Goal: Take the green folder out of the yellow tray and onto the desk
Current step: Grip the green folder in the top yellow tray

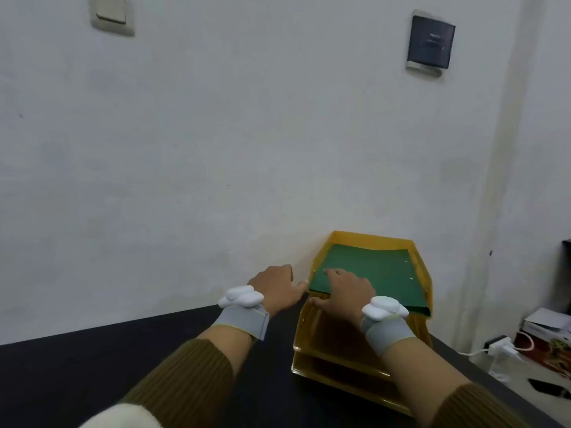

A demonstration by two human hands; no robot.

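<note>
green folder (375, 274): lay flat in the top tier of the yellow tray (425, 274), near edge sticking out past the tray's front lip at 6 o'clock.
yellow tray: stacked tiers on the desk (129, 359), back against the wall (216, 134), at 4 o'clock of frame centre.
right hand (347, 293): on the folder's near-left corner, fingers on the green cover, thumb curled under the edge; looked like a pinch grip on it, folder running off to 1 o'clock from the hand.
left hand (276, 287): just outside the tray's left wall, at 9 o'clock of the folder, thumb tip touching the folder's left corner; fingers curled, holding nothing.
wrists: grey bands with white trackers on both.
</note>
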